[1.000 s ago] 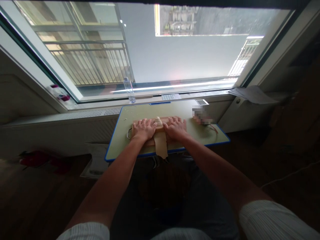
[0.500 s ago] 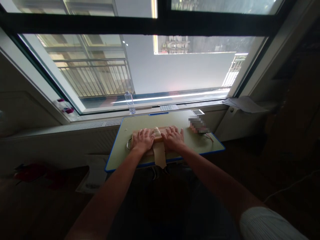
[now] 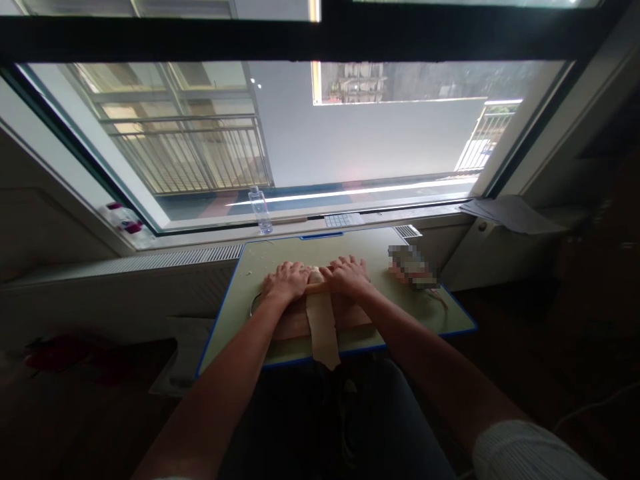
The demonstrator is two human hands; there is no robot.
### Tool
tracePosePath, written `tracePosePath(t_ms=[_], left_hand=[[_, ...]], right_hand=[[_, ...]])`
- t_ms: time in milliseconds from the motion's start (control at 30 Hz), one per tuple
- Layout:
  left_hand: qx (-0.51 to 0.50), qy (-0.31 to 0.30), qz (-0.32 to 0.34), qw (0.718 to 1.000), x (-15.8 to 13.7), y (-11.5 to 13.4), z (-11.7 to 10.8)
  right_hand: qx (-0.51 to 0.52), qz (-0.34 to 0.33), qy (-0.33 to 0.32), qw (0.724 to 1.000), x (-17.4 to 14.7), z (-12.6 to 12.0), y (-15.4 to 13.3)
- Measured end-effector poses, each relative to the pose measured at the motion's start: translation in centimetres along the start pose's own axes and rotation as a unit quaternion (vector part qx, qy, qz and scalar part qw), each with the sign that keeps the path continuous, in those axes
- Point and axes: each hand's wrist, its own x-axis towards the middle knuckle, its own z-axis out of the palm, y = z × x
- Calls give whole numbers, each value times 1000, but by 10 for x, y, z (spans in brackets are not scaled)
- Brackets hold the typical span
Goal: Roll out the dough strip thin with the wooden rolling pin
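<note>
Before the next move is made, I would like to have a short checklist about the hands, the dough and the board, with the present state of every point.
1. Left hand and right hand both on the rolling pin, one to each side of the dough: ok.
2. Dough strip passing under the pin: ok.
3. Near end of the strip kept on the table: not ok, it reaches past the front edge.
4. Board lying within the table's edges: ok.
5. Bottle away from both hands: ok.
6. Even thickness of the dough: cannot tell.
</note>
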Motion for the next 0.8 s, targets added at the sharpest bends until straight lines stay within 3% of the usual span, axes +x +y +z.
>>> tracePosePath(t_ms=[100,233,633,800], left_hand=[[21,15,-4,1000,0,3,-2],[34,27,3,999,1,5,-3],[-11,56,8,998,20,3,-3],[-12,35,6,999,33,4,-8]], right_hand=[[12,-9,51,999,9,7,2],[10,-6,73,997,16,11,3],[-40,-5,51,998,38,-1,2],[-41,-21,51,998,55,-2,4]])
